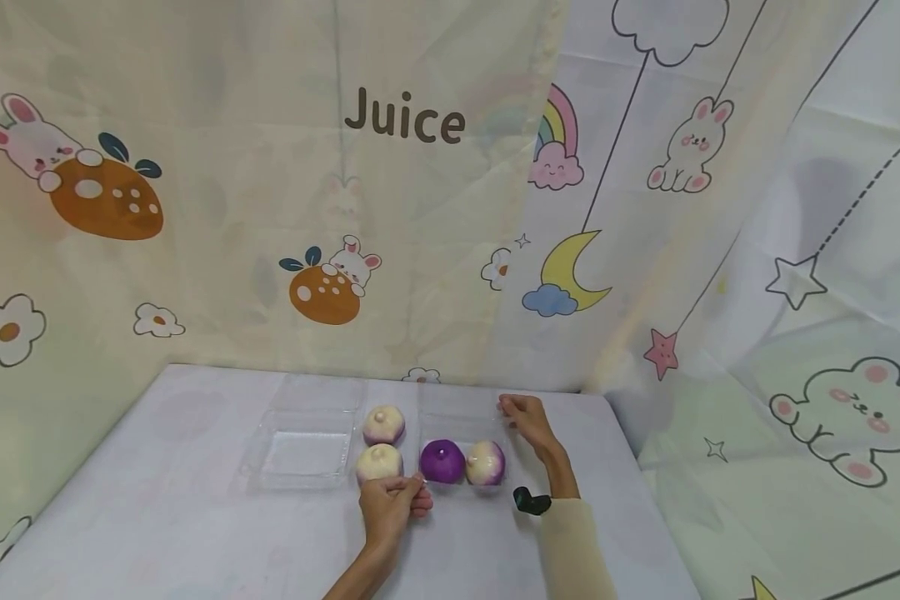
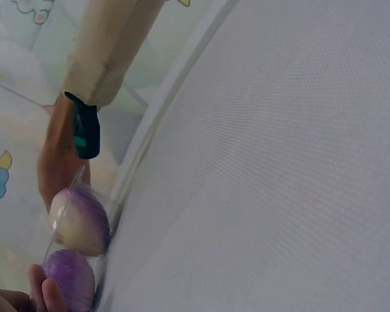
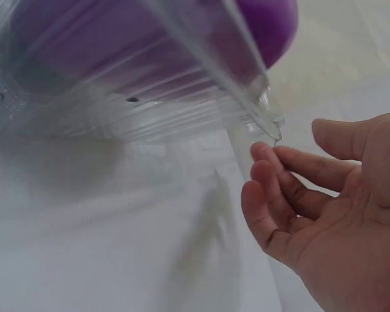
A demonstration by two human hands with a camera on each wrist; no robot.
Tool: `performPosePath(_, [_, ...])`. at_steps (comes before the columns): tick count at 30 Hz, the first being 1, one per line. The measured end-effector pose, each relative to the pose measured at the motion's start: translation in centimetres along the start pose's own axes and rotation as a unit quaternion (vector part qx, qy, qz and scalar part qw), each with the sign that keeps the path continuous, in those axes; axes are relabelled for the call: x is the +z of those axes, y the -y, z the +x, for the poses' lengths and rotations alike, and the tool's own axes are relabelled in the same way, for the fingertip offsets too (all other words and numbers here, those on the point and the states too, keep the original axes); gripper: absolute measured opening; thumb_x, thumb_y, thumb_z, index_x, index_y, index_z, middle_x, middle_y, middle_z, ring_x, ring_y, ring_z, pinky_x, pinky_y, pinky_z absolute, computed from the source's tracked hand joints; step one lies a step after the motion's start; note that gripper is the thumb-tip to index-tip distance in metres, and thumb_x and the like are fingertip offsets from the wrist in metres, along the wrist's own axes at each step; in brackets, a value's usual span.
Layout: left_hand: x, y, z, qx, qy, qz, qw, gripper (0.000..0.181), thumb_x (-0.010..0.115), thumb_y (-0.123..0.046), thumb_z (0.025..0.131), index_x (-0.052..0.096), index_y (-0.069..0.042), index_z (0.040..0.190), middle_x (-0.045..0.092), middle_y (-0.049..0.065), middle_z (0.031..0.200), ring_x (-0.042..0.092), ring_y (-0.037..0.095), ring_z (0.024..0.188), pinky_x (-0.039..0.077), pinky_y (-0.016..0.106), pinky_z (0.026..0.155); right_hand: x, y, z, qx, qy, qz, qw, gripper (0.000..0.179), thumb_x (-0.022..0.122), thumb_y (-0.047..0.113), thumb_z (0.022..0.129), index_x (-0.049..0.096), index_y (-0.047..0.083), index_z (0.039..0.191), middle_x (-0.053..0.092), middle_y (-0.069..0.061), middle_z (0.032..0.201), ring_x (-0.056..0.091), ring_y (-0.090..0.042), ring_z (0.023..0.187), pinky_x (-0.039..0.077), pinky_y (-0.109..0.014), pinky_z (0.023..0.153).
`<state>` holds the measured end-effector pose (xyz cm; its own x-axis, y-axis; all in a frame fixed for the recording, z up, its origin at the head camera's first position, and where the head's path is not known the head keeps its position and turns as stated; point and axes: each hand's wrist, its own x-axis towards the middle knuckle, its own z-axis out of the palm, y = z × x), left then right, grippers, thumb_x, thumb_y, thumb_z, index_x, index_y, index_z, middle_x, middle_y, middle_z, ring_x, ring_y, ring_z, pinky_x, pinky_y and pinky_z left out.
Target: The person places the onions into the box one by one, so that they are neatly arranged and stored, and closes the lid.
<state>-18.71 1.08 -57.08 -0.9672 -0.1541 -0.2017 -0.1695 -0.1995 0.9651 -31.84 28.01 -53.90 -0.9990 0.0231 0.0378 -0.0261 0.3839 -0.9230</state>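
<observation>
A clear hinged plastic box (image 1: 461, 425) stands on the table, holding a deep purple round piece (image 1: 442, 461) and a cream-and-purple one (image 1: 486, 463). At the box's front left corner, my left hand (image 1: 392, 507) pinches the edge between thumb and index finger. My right hand (image 1: 528, 419) is at the rear right of the box; the right wrist view shows its fingertips (image 3: 263, 151) at a lid corner, thumb apart. Two more cream-and-purple round pieces with small nubs, a rear one (image 1: 384, 424) and a front one (image 1: 379, 461), sit left of the box. My left hand partly covers the front one.
Another clear plastic box (image 1: 307, 450) lies with its lid raised on the left of the white table (image 1: 217, 533). A dark device (image 1: 531, 501) is by my right sleeve's cuff. Printed curtains (image 1: 232, 167) hang behind the table and at its sides.
</observation>
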Motion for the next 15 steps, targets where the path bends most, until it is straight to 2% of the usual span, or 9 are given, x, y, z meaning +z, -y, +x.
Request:
performPosePath(3, [0.1,0.0,0.0,0.005,0.001,0.002,1.0000,0.024,0.073,-0.006,0.103,0.076,0.018,0.102,0.080,0.016,0.075,0.073,0.011,0.056,0.067,0.027,0.056,-0.3,0.0,-0.1,-0.010,0.001,0.016,0.9998,0.041,0.055,0.015,0.115,0.063,-0.017,0.139,0.071,-0.036,0.131,0.068,-0.046,0.124,0.064,-0.055,0.102])
performPosePath(10, [0.0,0.0,0.1,0.009,0.006,0.005,0.9999,0.023,0.072,-0.003,0.102,0.075,0.020,0.102,0.079,0.018,0.075,0.073,0.010,0.056,0.066,0.026,0.055,-0.9,0.4,0.1,-0.011,-0.010,0.054,0.9984,0.040,0.054,0.018,0.116,0.065,-0.011,0.141,0.071,-0.033,0.135,0.068,-0.038,0.123,0.061,-0.056,0.108])
performPosePath(15, [0.1,0.0,0.1,0.005,0.001,0.005,1.0000,0.023,0.073,-0.006,0.103,0.076,0.017,0.102,0.080,0.018,0.076,0.073,0.010,0.056,0.066,0.027,0.056,-1.3,0.5,0.2,-0.019,-0.007,0.054,0.9983,0.041,0.052,0.019,0.117,0.063,-0.012,0.142,0.072,-0.032,0.135,0.068,-0.041,0.126,0.062,-0.052,0.105])
